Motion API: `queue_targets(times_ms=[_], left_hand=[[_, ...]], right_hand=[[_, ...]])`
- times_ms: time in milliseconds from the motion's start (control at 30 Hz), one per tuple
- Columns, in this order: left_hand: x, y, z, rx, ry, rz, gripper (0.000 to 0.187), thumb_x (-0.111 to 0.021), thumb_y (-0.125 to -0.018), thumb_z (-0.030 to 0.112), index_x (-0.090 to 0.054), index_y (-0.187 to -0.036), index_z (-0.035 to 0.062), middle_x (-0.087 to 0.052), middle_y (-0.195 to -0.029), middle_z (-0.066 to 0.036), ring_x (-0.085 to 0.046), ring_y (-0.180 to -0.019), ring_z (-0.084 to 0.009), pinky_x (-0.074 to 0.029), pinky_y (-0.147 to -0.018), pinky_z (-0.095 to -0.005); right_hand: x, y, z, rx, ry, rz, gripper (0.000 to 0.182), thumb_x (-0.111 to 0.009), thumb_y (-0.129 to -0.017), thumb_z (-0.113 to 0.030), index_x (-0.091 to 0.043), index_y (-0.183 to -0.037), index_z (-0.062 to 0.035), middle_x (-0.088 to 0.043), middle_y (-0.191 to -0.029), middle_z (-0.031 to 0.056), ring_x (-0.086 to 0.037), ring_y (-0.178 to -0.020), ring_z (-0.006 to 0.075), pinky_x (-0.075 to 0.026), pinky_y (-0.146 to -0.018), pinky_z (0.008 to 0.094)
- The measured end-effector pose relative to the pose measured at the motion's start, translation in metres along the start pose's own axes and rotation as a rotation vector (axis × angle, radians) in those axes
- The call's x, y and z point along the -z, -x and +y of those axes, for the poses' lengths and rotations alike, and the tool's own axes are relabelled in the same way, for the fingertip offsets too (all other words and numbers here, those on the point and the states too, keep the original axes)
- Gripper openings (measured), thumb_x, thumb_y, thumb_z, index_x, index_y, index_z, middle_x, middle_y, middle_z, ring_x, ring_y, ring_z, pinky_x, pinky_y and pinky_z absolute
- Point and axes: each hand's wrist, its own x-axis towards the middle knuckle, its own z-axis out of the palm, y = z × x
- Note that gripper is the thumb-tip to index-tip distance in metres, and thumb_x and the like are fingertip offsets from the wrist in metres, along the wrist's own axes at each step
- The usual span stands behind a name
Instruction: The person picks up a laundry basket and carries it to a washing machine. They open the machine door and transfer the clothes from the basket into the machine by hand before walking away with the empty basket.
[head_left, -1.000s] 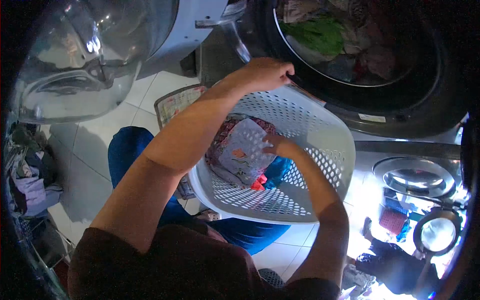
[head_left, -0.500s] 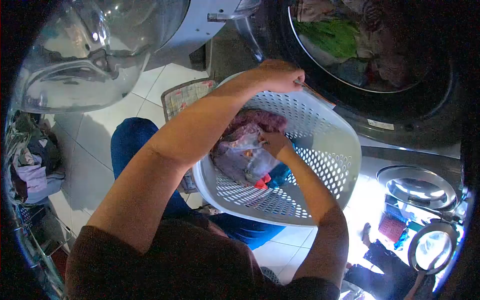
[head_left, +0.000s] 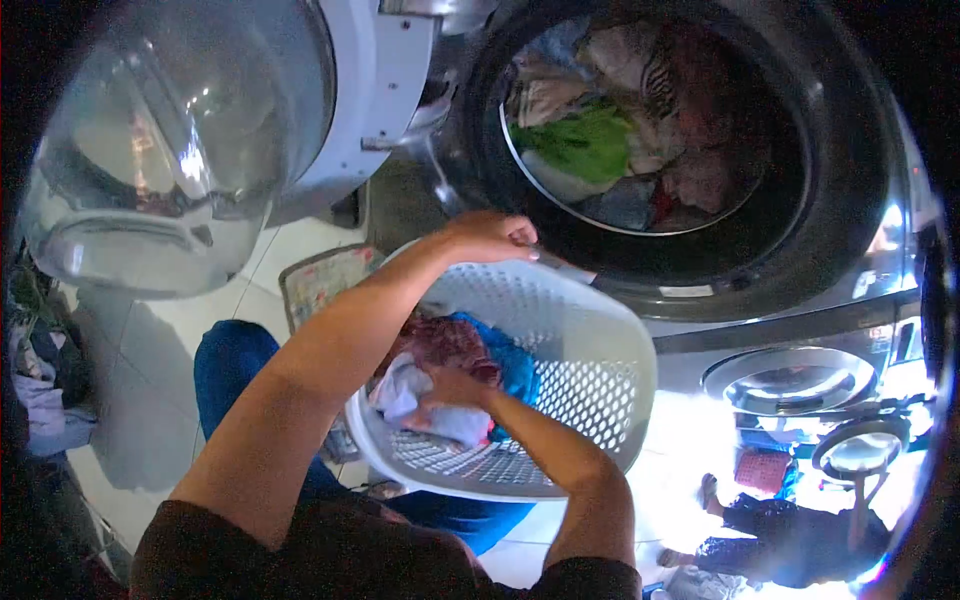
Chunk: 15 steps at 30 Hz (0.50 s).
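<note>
My left hand (head_left: 495,238) is closed around the far rim of a white perforated laundry basket (head_left: 600,330), which leans against the front of a washing machine. Down inside the basket, my right hand (head_left: 455,393) has its fingers curled into a white cloth (head_left: 402,388); some fingertips are hidden. Beside that hand lie a dark red fuzzy cloth (head_left: 445,343) and a blue cloth (head_left: 515,365). The machine's drum opening holds a heap of clothes, with a bright green cloth (head_left: 580,142) among them.
The machine's round glass door (head_left: 180,150) hangs wide open at the upper left. A patterned mat (head_left: 315,285) lies on the tiled floor beside the basket. Clothes (head_left: 50,370) are piled at far left. Another person (head_left: 790,530) and more machines (head_left: 785,380) appear at right.
My view has tilted up, showing more of the drum. In the basket, my right hand has shifted among the clothes; more blue cloth now shows. My left hand stays on the rim.
</note>
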Motion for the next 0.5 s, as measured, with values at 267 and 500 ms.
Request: queue_targets(times_ms=[267,500], left_hand=[[0.027,-0.032,-0.046,0.001,1.356,0.204,0.059,-0.037,-0.081,0.058,-0.055,-0.106,0.0077,-0.057,-0.092,-0.006,-0.051,-0.078,-0.0149,-0.038,-0.068,-0.027],[0.038,0.01,-0.017,-0.059,0.619,0.639,0.045,-0.036,-0.085,0.048,-0.056,-0.107,0.0139,-0.061,-0.093,-0.005,-0.055,-0.088,-0.019,-0.037,-0.084,-0.0344]], right_hand=[[0.265,0.133,-0.096,-0.218,-0.39,0.796,0.022,-0.057,-0.072,-0.02,-0.06,-0.085,-0.0033,-0.06,-0.078,0.01,-0.058,-0.069,0.0199,-0.048,-0.066,0.0341],[0.358,0.119,-0.068,0.501,-1.071,1.634,0.044,-0.045,-0.086,-0.025,-0.036,-0.121,0.0004,-0.045,-0.118,0.018,-0.046,-0.108,0.0306,-0.039,-0.09,0.041]])
